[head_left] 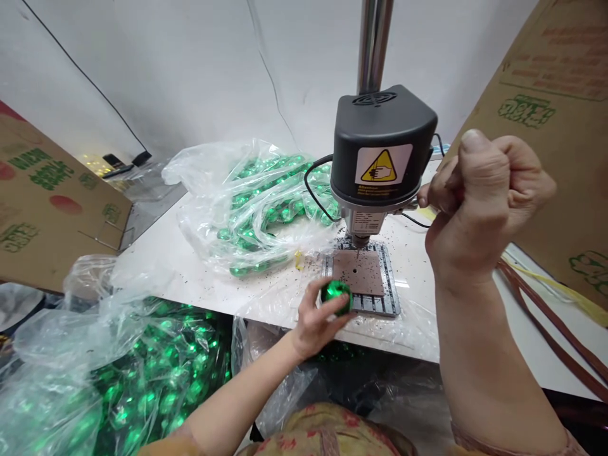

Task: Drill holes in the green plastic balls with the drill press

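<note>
My left hand grips a shiny green ball at the front left edge of the drill press base. My right hand is raised and closed at the right side of the black bench drill press, on its feed lever, which the fingers mostly hide. The thin drill bit points down above a brown board with one small dark hole. Dark shavings are scattered over the board and around it.
A clear plastic bag of green balls lies on the white table. Below it, at the lower left, is another bag of green balls. Cardboard boxes stand left and right. Brown straps lie at the right.
</note>
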`<state>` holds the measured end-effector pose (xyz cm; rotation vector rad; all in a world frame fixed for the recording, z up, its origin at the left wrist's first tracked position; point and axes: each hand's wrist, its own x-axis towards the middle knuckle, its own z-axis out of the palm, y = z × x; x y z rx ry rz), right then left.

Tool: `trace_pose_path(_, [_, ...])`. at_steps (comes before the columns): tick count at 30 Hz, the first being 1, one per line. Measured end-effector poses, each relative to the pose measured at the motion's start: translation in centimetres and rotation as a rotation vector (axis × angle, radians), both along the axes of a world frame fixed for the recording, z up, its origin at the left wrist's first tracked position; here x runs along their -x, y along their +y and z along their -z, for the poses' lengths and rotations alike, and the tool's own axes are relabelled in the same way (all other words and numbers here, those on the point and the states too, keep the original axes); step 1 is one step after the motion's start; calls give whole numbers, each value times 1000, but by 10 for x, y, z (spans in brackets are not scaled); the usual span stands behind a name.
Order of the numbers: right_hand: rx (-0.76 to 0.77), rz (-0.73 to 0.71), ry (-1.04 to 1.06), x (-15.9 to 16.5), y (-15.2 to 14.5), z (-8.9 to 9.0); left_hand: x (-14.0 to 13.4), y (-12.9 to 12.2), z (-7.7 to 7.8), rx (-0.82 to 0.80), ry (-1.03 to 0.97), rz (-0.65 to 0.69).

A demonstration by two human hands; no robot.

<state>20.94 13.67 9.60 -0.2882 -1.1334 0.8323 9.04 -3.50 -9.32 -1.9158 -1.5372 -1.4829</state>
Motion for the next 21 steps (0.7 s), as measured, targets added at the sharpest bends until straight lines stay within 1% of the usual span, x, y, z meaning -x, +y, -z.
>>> trace_pose_path(2, [0,-8,-9,-1,-1,0,-8,-27,20,50,95,137])
trace_pose_path(4, [-3,-13,-11,-1,-1,1,-14,-53,48,97,236,285])
trace_pose_path(5, [-3,-11,-14,-1,0,1,-16,-64,62,173,317,324])
trace_pose_path(6, [-8,-9,-13,-1,0,2,-16,-73,75,308,371,311])
trace_pose_path(7, [-11,-6,-14,-1,0,2,-16,-80,86,482,397,268])
trace_pose_path(8, [-15,-2,-12,-1,-1,2,-15,-84,93,671,394,195])
trace_pose_path(9, [-17,6,-9,0,-1,2,-14,-87,98,844,366,111])
trace_pose_path(10, [-16,10,-8,0,-1,2,-12,-88,99,972,327,40])
trace_pose_path(11, [-13,11,-7,0,-1,2,-11,-88,96,1042,289,6])
trace_pose_path(12, [-8,11,-5,0,-2,2,-10,-87,89,1047,261,21])
trace_pose_path(13, [-2,13,-6,1,-2,2,-9,-85,80,991,245,78])
trace_pose_path(14, [4,11,-6,1,-2,1,-6,-81,67,883,234,158])
trace_pose_path(15, [11,8,-2,1,-2,1,-2,-74,53,736,220,238])
trace_pose_path(16, [13,6,8,1,-3,0,6,-64,36,580,198,287])
trace_pose_path(17, [14,8,19,2,-3,0,16,-51,19,431,161,274])
trace_pose_path(18, [16,8,25,2,-3,-1,30,-33,1,316,103,214])
trace_pose_path(19, [18,12,27,2,-4,-1,47,-12,-16,300,46,97])
trace_pose_path(20, [19,17,24,2,-4,-1,67,11,-32,344,16,-17])
trace_pose_path(21, [17,22,18,2,-4,-1,87,36,-45,450,4,-147])
